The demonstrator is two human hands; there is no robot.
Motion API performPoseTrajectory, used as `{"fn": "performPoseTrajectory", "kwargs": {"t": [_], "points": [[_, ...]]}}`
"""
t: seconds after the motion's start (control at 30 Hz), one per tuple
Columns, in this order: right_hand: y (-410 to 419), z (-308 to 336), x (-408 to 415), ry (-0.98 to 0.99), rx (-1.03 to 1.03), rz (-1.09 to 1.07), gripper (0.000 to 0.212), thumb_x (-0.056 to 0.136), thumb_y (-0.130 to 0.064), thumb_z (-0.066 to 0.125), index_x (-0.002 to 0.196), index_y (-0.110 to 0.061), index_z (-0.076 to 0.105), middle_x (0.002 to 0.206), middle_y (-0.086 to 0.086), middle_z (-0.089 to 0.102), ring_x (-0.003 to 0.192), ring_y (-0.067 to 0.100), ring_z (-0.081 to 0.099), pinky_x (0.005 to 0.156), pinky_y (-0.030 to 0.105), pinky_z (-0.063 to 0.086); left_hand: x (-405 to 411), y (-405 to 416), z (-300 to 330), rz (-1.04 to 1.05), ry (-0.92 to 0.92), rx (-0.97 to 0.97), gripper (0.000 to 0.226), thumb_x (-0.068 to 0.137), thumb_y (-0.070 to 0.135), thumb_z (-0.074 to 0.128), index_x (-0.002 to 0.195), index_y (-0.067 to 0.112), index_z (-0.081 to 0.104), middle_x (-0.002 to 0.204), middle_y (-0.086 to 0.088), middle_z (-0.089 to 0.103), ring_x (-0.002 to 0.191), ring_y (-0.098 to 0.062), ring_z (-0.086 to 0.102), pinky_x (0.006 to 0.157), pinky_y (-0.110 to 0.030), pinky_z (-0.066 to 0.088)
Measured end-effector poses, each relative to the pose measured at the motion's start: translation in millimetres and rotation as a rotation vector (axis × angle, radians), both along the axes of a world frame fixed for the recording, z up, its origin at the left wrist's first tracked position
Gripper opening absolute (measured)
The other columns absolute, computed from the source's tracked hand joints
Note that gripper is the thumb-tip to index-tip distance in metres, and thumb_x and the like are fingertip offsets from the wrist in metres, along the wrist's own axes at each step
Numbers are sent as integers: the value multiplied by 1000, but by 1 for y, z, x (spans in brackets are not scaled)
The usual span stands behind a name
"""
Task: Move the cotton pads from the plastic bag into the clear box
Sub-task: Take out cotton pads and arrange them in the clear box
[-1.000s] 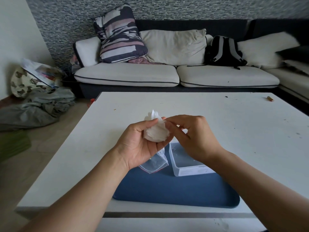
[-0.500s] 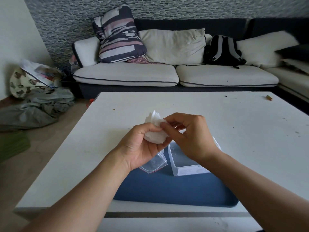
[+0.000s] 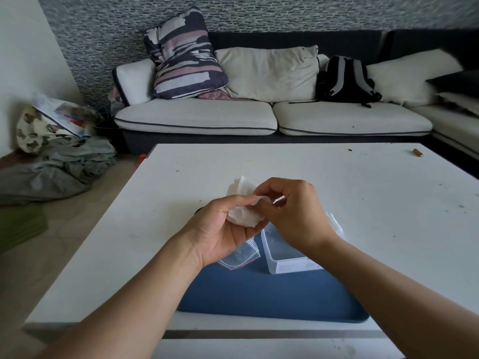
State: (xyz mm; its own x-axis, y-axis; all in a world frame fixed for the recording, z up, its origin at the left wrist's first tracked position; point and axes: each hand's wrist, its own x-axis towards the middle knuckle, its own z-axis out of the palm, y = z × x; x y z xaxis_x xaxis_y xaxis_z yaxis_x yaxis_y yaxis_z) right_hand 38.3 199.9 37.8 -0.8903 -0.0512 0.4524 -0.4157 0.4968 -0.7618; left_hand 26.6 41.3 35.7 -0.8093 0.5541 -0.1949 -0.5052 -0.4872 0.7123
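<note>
The left hand curls round one bunch of pads, too bunched to count, above one bag. The right hand pinches perhaps one pad's edge over one box.

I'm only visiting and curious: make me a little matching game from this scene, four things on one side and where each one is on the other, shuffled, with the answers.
Things:
1. cotton pads
2. clear box
3. backpack
4. plastic bag

Places:
A. on the sofa
B. on the blue mat, under the right hand
C. hanging below the left hand
D. bunched in the left hand

Pairs: 1-D, 2-B, 3-A, 4-C
</note>
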Motion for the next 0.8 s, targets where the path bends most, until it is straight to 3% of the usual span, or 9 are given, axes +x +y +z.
{"fn": "performPoseTrajectory", "kwargs": {"t": [0.07, 0.17, 0.27, 0.33, 0.47, 0.57, 0.7, 0.8], "points": [[0, 0, 0, -9, -18, 2, 12, 87, -9, 71, 78, -16, 73, 70, -7, 70, 63, 9, 64, 61, 29, 55, 1, 0, 0, 1, 9, -2, 27, 81, 4, 65, 107, -2, 71, 110, -17, 71, 92, -20, 72, 79, -29, 61], [1, 3, -2, -16, -90, -5, 13, 89, -16, 73, 77, -16, 69, 67, -8, 67, 63, 7, 63, 59, 23, 51, -1, -1, 0, 25, -31, 30, 45, 75, -2, 56, 119, -3, 63, 106, -20, 69, 88, -24, 72, 76, -31, 62], [4, 5, -4, 12, -171, -90, 15, 90, -18, 71, 77, -14, 66, 66, -6, 66, 66, 19, 65, 62, 37, 57, 0, 0, 2, 27, -59, 55, 52, 73, -1, 49, 124, -3, 57, 100, -23, 69, 88, -28, 70, 75, -31, 62], [5, 7, -4, 47, -214, -144, 15, 91, -19, 71, 78, -13, 64, 68, -5, 65, 65, 17, 65, 60, 38, 58, 1, 2, 3, 30, -76, 66, 53, 73, 0, 48, 125, -2, 55, 100, -23, 70, 91, -28, 69, 79, -32, 60], [6, 13, 3, 254, -115, -213, 14, 88, -17, 75, 77, -14, 68, 71, -8, 68, 65, 6, 64, 57, 17, 49, 1, 3, 2, 48, -119, 163, 56, 78, -2, 54, 134, 1, 53, 114, -24, 67, 97, -30, 67, 85, -38, 60], [4, 7, 5, 381, 87, -133, 5, 83, -11, 77, 81, -12, 74, 76, -4, 69, 67, 9, 60, 60, 22, 50, 2, 5, 5, 34, -67, 179, 39, 88, 16, 62, 124, 3, 59, 114, -20, 68, 102, -29, 67, 90, -41, 58], [1, -2, 2, 461, 194, -72, 5, 78, -11, 73, 83, -9, 73, 80, -1, 70, 67, 20, 60, 58, 39, 53, 5, 7, 10, 35, -53, 180, 35, 94, 30, 56, 96, 1, 74, 94, -17, 73, 84, -28, 75, 75, -35, 63], [1, -3, 1, 496, 220, -59, 7, 78, -13, 72, 82, -8, 73, 80, 1, 70, 68, 22, 61, 56, 41, 53, 6, 6, 11, 47, -69, 191, 37, 97, 31, 52, 98, -1, 70, 92, -17, 73, 81, -29, 76, 74, -34, 63]]}}
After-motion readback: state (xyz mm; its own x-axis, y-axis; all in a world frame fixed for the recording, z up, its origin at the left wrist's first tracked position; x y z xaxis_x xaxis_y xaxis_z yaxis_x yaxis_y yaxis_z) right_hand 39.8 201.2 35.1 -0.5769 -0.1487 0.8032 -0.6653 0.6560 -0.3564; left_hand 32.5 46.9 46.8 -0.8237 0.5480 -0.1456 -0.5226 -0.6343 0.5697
